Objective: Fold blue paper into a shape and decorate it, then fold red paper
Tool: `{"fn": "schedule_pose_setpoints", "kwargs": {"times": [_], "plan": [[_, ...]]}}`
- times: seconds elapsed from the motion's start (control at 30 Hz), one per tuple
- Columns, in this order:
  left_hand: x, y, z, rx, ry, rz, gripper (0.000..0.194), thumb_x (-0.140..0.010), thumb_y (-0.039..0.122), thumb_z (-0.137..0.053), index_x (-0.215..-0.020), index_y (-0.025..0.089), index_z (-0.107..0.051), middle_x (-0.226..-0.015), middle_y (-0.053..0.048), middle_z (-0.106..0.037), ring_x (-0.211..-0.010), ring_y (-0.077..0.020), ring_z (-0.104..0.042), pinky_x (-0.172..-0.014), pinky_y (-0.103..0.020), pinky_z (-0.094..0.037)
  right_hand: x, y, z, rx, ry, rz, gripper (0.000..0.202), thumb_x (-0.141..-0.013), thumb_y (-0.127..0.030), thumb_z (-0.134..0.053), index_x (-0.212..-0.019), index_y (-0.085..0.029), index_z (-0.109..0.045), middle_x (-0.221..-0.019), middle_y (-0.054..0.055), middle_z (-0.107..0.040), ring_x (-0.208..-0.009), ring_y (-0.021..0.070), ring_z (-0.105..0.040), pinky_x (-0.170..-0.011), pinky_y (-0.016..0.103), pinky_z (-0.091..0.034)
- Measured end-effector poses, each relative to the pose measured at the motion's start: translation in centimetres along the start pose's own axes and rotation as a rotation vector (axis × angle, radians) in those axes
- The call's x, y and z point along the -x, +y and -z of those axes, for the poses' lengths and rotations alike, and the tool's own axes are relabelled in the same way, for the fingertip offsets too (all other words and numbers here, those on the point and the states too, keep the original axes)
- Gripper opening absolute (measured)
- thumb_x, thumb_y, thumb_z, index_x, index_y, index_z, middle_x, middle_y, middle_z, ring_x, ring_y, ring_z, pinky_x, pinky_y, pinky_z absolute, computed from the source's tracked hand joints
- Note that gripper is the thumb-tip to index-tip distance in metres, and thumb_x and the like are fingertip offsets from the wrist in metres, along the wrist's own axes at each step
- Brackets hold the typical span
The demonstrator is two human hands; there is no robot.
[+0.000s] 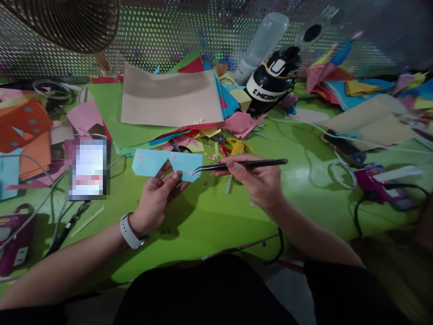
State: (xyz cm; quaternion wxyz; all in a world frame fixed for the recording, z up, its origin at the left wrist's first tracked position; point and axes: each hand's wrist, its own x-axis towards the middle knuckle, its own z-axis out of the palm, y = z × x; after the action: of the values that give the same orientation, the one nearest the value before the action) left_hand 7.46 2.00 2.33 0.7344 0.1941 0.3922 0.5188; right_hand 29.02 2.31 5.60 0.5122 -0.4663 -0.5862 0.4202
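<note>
A light blue paper cutout, shaped like two joined panels with a notch between them, is pinched in my left hand above the green table. Small pink pieces dot both of its panels. Between the fingers of my right hand lie black tweezers, pointing left. Their bent tips meet the right panel at a pink bit. Whether the tips grip that bit I cannot tell. Behind my right hand, tiny pale paper bits are scattered on the table.
Stacked coloured sheets under a beige sheet lie behind my hands, with yellow-handled scissors nearby. A black bottle stands at the back. A phone is at left; cables and purple devices flank the work area. A fan hangs upper left.
</note>
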Motion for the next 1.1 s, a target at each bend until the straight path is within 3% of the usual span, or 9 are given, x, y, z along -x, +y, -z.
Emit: {"fn": "schedule_pose_setpoints", "kwargs": {"times": [0.4, 0.57, 0.8, 1.1], "plan": [[-0.2, 0.2, 0.2, -0.026, -0.05, 0.044, 0.038, -0.069, 0.017, -0.088, -0.1, 0.018, -0.066, -0.084, 0.004, -0.074, -0.075, -0.0098, -0.072, -0.073, -0.02, -0.062, -1.3, 1.5, 1.2, -0.088, -0.132, -0.022, 0.015, -0.086, -0.033, -0.075, -0.095, -0.021, -0.077, -0.084, 0.002, -0.079, -0.064, 0.0156, -0.076, -0.061, 0.025, -0.064], [-0.2, 0.2, 0.2, -0.016, -0.056, 0.063, 0.037, -0.069, 0.017, -0.088, -0.099, 0.017, -0.066, -0.084, 0.004, -0.074, -0.075, -0.0094, -0.072, -0.072, -0.019, -0.063, -1.5, 1.6, 1.5, -0.034, -0.171, -0.031, 0.018, -0.087, -0.035, -0.074, -0.096, -0.02, -0.077, -0.069, 0.0, -0.076, -0.061, 0.0154, -0.074, -0.063, 0.027, -0.063], [-0.1, 0.4, 0.0, 0.008, -0.056, 0.067, 0.039, -0.071, 0.015, -0.086, -0.104, 0.02, -0.065, -0.085, 0.004, -0.076, -0.078, -0.0102, -0.074, -0.074, -0.02, -0.063, -1.6, 1.7, 1.5, -0.051, -0.114, -0.052, 0.021, -0.084, -0.039, -0.076, -0.094, -0.02, -0.077, -0.077, 0.002, -0.077, -0.057, 0.0147, -0.073, -0.061, 0.028, -0.064], [0.0, 0.4, 0.0, 0.024, -0.07, 0.076, 0.04, -0.071, 0.015, -0.086, -0.105, 0.02, -0.064, -0.086, 0.003, -0.077, -0.08, -0.0104, -0.074, -0.076, -0.02, -0.063, -1.8, 2.1, 1.2, -0.149, -0.152, -0.096, 0.023, -0.084, -0.04, -0.076, -0.092, -0.019, -0.076, -0.082, 0.004, -0.077, -0.057, 0.0136, -0.072, -0.058, 0.027, -0.064]]}}
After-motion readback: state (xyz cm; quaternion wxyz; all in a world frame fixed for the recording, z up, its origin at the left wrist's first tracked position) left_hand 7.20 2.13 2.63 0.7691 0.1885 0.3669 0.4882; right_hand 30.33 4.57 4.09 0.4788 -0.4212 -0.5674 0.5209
